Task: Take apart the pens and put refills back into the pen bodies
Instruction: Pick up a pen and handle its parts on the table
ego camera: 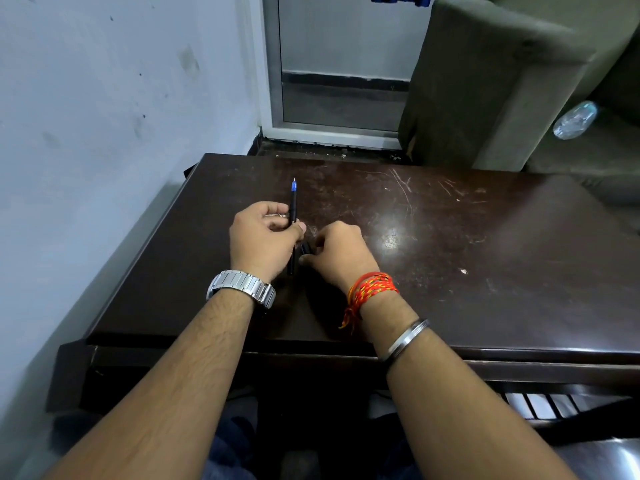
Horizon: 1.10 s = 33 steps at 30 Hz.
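My left hand (265,237) grips a black pen (293,206) with a blue tip section, held with its point aimed away from me over the dark table (450,254). The pen's rear end sticks out below the hand. My right hand (337,252) rests on the table just to the right, fingers curled around small dark pen parts (306,249), mostly hidden under the fingers. The two hands almost touch.
A wall runs close along the table's left side. A grey-green sofa (502,81) with a plastic bottle (575,120) stands beyond the right far corner. A glass door (343,64) is straight ahead. The table's front edge lies under my forearms.
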Tool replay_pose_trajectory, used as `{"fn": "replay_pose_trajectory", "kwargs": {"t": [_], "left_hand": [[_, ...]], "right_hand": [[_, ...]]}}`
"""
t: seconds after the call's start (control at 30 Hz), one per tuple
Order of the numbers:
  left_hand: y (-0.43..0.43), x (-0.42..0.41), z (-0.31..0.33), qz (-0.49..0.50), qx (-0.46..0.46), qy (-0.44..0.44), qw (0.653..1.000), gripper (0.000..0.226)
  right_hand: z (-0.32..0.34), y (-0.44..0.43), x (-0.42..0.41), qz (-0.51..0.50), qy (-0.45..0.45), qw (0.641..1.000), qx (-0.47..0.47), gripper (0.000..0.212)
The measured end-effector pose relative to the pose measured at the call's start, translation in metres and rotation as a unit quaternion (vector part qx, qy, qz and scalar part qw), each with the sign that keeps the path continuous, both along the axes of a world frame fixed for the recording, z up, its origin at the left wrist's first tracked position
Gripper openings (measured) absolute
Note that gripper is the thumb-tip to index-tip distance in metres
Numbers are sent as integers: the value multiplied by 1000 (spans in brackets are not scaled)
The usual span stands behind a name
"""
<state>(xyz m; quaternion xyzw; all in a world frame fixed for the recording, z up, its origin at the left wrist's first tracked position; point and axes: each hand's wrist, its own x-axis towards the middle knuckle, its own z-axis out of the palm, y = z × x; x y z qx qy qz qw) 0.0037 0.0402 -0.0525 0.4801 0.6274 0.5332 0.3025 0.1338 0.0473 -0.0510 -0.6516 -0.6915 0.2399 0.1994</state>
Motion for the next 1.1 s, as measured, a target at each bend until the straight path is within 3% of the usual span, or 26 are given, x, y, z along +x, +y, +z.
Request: {"fn": "replay_pose_trajectory", "kwargs": {"t": [0.2, 0.3, 0.47, 0.53, 0.6, 0.7, 0.8, 1.1], "left_hand": [[-2, 1, 0, -13, 2, 11, 1000, 27], [-2, 1, 1, -37, -9, -5, 999, 25], [-6, 3, 4, -104, -37, -67, 992, 22], [-9, 5, 5, -132, -49, -60, 988, 23], [-11, 7, 6, -152, -53, -49, 986, 22], [-12, 9, 6, -167, -49, -10, 985, 22], [-11, 9, 5, -173, -45, 8, 984, 23], [-8, 9, 2, -165, -35, -8, 986, 22]], "right_hand": [[-1, 0, -2, 22, -5, 1000, 19, 15], [4, 2, 5, -31, 77, 993, 79, 30], [14, 8, 15, -132, 231, 958, 108, 26], [16, 10, 17, -157, 332, 925, 98, 18], [22, 11, 16, -158, 461, 869, 81, 10], [26, 11, 16, -138, 556, 816, 74, 10], [25, 11, 15, -127, 573, 805, 82, 8], [15, 15, 13, -67, 532, 842, 67, 13]]}}
